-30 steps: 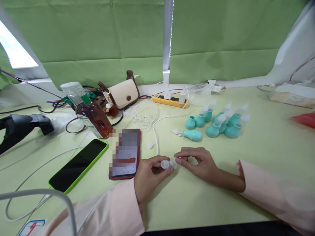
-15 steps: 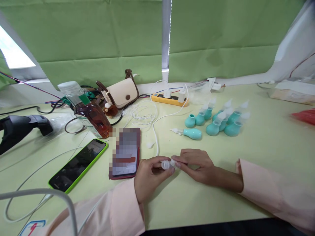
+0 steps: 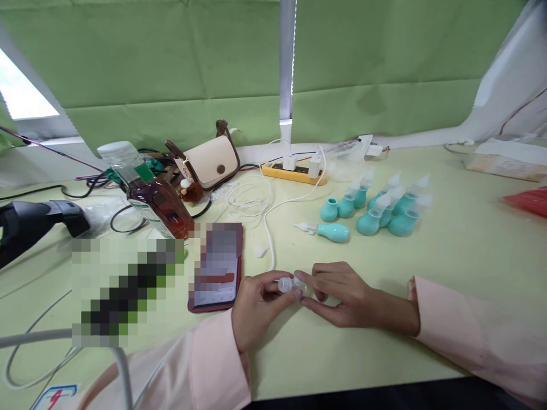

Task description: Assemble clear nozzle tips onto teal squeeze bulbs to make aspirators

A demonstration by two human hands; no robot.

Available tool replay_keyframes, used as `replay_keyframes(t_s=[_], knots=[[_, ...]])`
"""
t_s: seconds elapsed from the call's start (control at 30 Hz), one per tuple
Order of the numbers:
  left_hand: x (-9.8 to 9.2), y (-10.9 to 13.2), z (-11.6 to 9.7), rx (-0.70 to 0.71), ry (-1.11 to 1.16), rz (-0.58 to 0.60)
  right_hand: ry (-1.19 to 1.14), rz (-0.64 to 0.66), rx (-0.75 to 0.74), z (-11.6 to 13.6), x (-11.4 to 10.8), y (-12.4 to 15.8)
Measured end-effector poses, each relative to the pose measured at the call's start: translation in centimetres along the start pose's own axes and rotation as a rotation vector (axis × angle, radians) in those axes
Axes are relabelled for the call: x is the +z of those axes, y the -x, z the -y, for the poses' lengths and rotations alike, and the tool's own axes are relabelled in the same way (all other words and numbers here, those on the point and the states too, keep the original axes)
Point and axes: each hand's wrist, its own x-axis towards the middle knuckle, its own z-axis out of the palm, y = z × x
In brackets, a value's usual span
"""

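My left hand (image 3: 260, 310) pinches a small clear plastic fitting (image 3: 285, 285) between thumb and fingers, its round open end facing left. From the other side, my right hand (image 3: 342, 293) has thumb and index finger on the fitting's right part; the fingertips cover some of it. Beyond the hands lies a teal squeeze-bulb nasal aspirator (image 3: 333, 232) on its side, clear tip pointing left. Behind it, several teal bulbs (image 3: 370, 222) stand upright, most with clear pointed tips. One teal bulb (image 3: 329, 210) has no tip on it. A small whitish translucent piece (image 3: 260, 251) lies near the white cable.
To the left are a phone in a dark red case (image 3: 215, 267), a blurred-out green-edged phone (image 3: 132, 293), a leaning bottle (image 3: 158, 202) and a black handheld device (image 3: 43, 222). Farther back sit a cream bag (image 3: 211, 162) and yellow power strip (image 3: 273, 171) with white cables.
My right fingers have shifted slightly on the clear fitting, with the thumb and index finger wider apart and more of its right part showing. My left hand keeps its hold.
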Motion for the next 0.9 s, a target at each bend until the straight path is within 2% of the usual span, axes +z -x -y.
replay_keyframes(t_s=[0.27, 0.4, 0.5, 0.57, 0.73, 0.83, 0.9], knots=[[0.1, -0.1, -0.2, 0.020, 0.017, -0.038, -0.120, -0.069, 0.068, 0.1, 1.0, 0.5], [0.1, 0.0, -0.4, 0.018, 0.011, -0.073, -0.169, -0.042, 0.104, 0.9, 0.9, 0.4], [0.1, 0.0, -0.5, 0.041, -0.003, -0.108, -0.301, -0.031, 0.185, 1.7, 0.5, -0.1], [0.0, 0.0, -0.5, 0.079, -0.005, -0.131, -0.449, -0.046, 0.320, 2.0, 0.3, -0.5], [0.1, -0.2, -0.2, 0.128, 0.001, -0.102, -0.793, -0.044, 0.820, 1.8, 0.2, -1.0], [0.1, -0.1, -0.1, 0.140, 0.014, -0.067, -0.972, -0.017, 0.975, 1.5, 0.4, -0.9], [0.1, 0.0, -0.1, 0.138, 0.061, -0.030, -1.037, 0.000, 1.016, 1.4, 0.4, -0.9]])
